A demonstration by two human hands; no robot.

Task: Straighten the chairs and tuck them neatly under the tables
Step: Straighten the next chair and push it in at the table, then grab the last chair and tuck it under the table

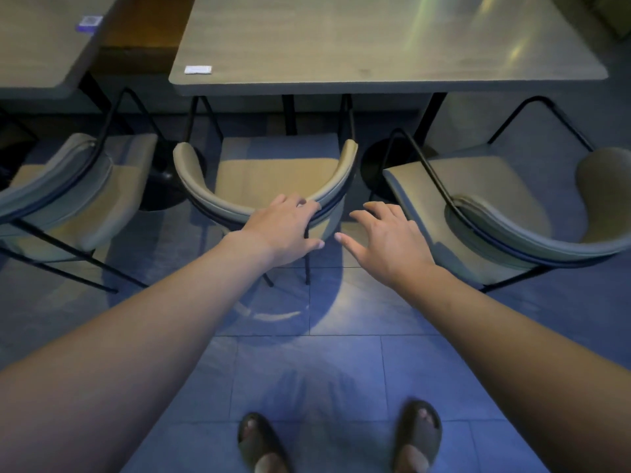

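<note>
Beige chairs (273, 172) on black frames, grey table (375, 46), blue-grey tiled floor (324, 363).

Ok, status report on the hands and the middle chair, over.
Left hand gripping middle chair backrest. Right hand open, touching nothing. Chair facing table, seat not under. Nothing blocking.
</note>
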